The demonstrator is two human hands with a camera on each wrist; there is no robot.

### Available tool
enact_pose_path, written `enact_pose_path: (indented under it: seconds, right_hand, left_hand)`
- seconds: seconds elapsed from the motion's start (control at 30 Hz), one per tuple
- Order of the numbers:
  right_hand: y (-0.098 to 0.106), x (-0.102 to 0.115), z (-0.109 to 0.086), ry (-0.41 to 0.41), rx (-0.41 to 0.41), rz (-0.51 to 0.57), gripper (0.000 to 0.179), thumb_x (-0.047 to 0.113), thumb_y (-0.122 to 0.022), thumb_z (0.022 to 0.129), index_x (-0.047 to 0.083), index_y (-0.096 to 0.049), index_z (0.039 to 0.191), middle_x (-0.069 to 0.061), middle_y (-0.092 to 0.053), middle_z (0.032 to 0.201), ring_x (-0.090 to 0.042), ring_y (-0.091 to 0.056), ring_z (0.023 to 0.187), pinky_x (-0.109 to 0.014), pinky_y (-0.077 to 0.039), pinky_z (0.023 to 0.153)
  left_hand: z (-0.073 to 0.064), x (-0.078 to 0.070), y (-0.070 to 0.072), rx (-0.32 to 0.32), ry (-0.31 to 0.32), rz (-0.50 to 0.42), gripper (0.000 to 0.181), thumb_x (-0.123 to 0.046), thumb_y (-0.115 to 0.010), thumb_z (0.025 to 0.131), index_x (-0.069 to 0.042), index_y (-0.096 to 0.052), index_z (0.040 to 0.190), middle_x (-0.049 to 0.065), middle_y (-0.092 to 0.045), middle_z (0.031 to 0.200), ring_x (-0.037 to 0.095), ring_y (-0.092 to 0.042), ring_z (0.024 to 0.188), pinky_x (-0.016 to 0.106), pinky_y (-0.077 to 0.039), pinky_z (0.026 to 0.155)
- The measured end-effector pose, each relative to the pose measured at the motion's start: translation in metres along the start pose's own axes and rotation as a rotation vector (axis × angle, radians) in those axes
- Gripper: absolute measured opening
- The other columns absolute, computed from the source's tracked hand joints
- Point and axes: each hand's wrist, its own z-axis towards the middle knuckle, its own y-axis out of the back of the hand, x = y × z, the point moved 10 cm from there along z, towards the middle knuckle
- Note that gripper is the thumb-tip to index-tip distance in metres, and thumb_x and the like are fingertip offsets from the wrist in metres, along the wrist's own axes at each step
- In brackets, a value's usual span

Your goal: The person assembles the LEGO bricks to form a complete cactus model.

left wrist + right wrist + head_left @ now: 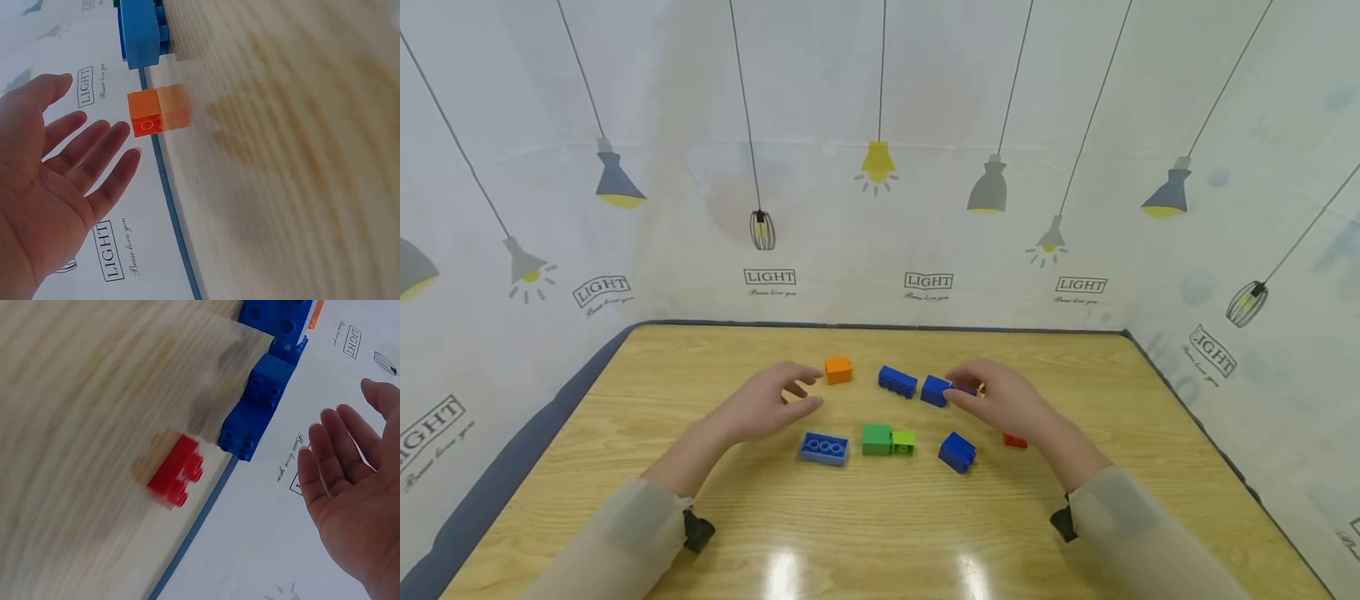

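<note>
My left hand hovers over the table with its fingers loosely spread, holding nothing. An orange brick is just beyond its fingertips; in the left wrist view the palm faces that brick. Over the back right, my right hand has relaxed fingers and an empty palm. Its thumb and fingers overlap a blue brick and partly hide another blue brick behind them. Below its wrist a red brick shows, with studs facing sideways in the right wrist view.
A long blue brick lies between the hands. Nearer are a lighter blue brick with its hollow underside up, a green brick against a lime brick, and a tilted blue brick. A printed curtain borders the wooden table.
</note>
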Motion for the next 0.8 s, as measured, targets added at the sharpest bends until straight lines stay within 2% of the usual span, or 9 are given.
enact_pose_path:
  seconds: [0.23, 0.4, 0.67, 0.8]
  right_hand:
    - [-0.012, 0.003, 0.027, -0.034, 0.048, 0.031, 0.046, 0.038, -0.075, 0.106, 0.008, -0.072, 0.14, -0.01, -0.075, 0.134, -0.03, -0.07, 0.121, -0.053, -0.06, 0.106]
    - [-0.024, -0.002, 0.045, -0.076, 0.097, 0.061, 0.047, 0.039, -0.077, 0.104, 0.011, -0.072, 0.142, -0.009, -0.073, 0.139, -0.03, -0.066, 0.13, -0.055, -0.056, 0.114]
    - [-0.036, -0.006, 0.067, -0.128, 0.14, 0.049, 0.052, 0.043, -0.078, 0.102, 0.014, -0.07, 0.144, -0.007, -0.072, 0.142, -0.031, -0.064, 0.136, -0.055, -0.052, 0.119]
    - [-0.042, -0.008, 0.073, -0.155, 0.168, 0.053, 0.052, 0.043, -0.08, 0.1, 0.016, -0.071, 0.144, -0.007, -0.071, 0.144, -0.031, -0.064, 0.137, -0.054, -0.052, 0.12]
  left_hand:
    - [0.029, 0.017, -0.003, 0.002, 0.082, -0.04, 0.056, -0.037, -0.071, 0.108, -0.008, -0.06, 0.155, 0.019, -0.065, 0.151, 0.03, -0.072, 0.123, 0.05, -0.064, 0.105]
    - [0.047, 0.028, -0.004, -0.015, 0.102, -0.027, 0.057, -0.033, -0.074, 0.106, -0.005, -0.06, 0.154, 0.021, -0.065, 0.149, 0.032, -0.072, 0.12, 0.048, -0.065, 0.102]
    - [0.068, 0.041, -0.011, 0.018, 0.143, 0.027, 0.063, -0.032, -0.078, 0.104, -0.004, -0.056, 0.156, 0.021, -0.062, 0.151, 0.032, -0.072, 0.12, 0.05, -0.063, 0.107]
    - [0.076, 0.043, -0.015, 0.027, 0.166, 0.017, 0.065, -0.033, -0.08, 0.102, -0.005, -0.056, 0.157, 0.021, -0.062, 0.151, 0.033, -0.072, 0.123, 0.052, -0.061, 0.11]
